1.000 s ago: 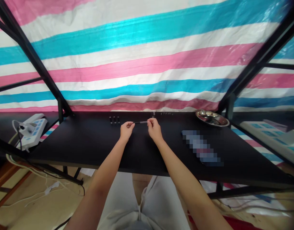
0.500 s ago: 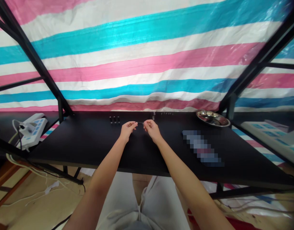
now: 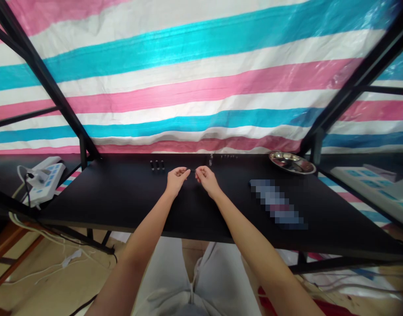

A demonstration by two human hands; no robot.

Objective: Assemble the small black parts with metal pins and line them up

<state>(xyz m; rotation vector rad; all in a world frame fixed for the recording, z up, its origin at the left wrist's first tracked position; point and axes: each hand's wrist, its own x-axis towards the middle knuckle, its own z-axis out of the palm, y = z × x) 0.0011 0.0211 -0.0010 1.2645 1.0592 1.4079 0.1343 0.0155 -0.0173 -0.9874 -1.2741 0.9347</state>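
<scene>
Over the middle of the black table, my left hand (image 3: 177, 179) is closed in a pinch on one end of a small dark rod-like piece (image 3: 191, 170). Its other end meets the pinched fingertips of my right hand (image 3: 206, 179). Most of the piece is hidden by the fingers, and its exact kind is too small to tell. Left of my hands, three short black cylinders with pale ends (image 3: 157, 165) lie in a row. Beyond my right hand are small clear or shiny pieces (image 3: 211, 159), and several tiny bits (image 3: 229, 156) run along the table's back edge.
A round metal dish (image 3: 291, 163) sits at the back right of the black table (image 3: 115, 197). A pixelated bluish oblong (image 3: 276, 204) lies nearer on the right. White power strips (image 3: 45, 182) with cables are at the left. Black frame posts (image 3: 69, 114) and a striped sheet (image 3: 194, 96) stand behind.
My two hands have come slightly closer together, and less of the dark piece shows between my fingertips. The objects on the table have stayed where they were.
</scene>
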